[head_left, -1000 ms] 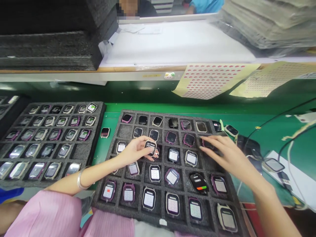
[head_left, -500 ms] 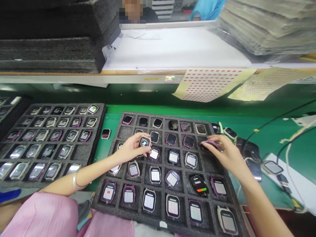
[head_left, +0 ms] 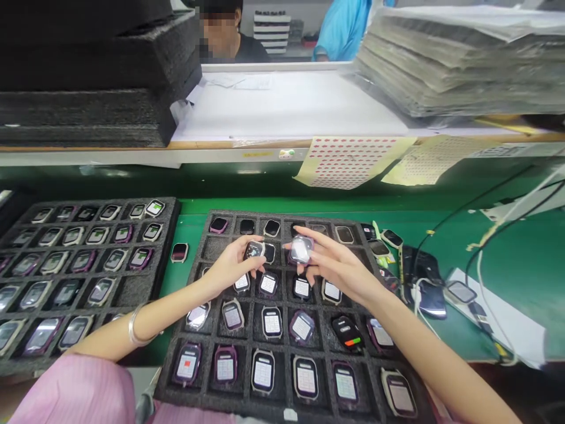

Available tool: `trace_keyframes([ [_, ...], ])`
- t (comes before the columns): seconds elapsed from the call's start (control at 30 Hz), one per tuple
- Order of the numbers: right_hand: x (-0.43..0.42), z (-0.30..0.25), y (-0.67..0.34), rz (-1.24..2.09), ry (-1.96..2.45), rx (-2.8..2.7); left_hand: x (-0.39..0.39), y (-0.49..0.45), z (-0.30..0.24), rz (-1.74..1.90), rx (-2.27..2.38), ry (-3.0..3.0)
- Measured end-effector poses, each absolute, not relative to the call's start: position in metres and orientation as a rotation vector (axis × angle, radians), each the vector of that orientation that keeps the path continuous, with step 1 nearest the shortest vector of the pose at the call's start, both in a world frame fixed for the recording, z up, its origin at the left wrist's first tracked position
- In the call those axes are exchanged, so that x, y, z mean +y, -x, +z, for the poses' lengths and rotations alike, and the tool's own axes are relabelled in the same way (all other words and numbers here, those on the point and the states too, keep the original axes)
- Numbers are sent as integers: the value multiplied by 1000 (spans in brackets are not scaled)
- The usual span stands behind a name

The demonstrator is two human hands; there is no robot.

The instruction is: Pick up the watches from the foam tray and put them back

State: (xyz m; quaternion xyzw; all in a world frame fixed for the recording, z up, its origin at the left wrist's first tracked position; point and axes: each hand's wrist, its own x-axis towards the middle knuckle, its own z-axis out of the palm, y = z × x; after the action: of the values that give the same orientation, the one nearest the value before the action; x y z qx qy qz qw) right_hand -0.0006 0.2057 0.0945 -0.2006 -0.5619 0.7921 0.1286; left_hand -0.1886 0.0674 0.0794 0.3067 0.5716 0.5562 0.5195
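My left hand (head_left: 238, 259) is closed around a strapless smartwatch (head_left: 255, 251) with a light frame and a lit dark face. Close to its right, my right hand (head_left: 333, 256) grips a purple-framed smartwatch (head_left: 301, 249) by its edges, its screen bright with glare. Both hands hover over the upper rows of a black foam tray (head_left: 229, 409). In its compartments lie several watch cases, many showing a white grid screen, such as the purple watch case (head_left: 226, 364) near the front. One black watch case (head_left: 346, 333) displays a coloured bar. My right hand hides part of the second row.
A second foam tray (head_left: 170, 235) of watches lies at left, with a single watch (head_left: 179, 252) between the trays. Cables (head_left: 479, 259), watches and a black pouch (head_left: 426, 268) crowd the right. Foam stacks (head_left: 88, 115) and bagged sheets (head_left: 441, 65) stand on the shelf above. Two people are beyond.
My right hand has lifted the purple watch from the tray's right side and brought it left, beside my left hand. My left hand keeps its watch. The view has shifted slightly.
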Motion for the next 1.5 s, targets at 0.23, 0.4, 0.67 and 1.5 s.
trace_keyframes([
  [0.23,202,82,6,2302,492,-1678,66,187,76,1327,1367,-791],
  [0.4,202,76,5,2504,404,-1523,63,186,70,1288,1436,-880],
  [0.67,201,71,4,2580,386,-1469,60,184,69,1255,1498,-987],
  [1.5,192,75,2,2463,537,-1622,56,185,76,1098,1460,-1109],
])
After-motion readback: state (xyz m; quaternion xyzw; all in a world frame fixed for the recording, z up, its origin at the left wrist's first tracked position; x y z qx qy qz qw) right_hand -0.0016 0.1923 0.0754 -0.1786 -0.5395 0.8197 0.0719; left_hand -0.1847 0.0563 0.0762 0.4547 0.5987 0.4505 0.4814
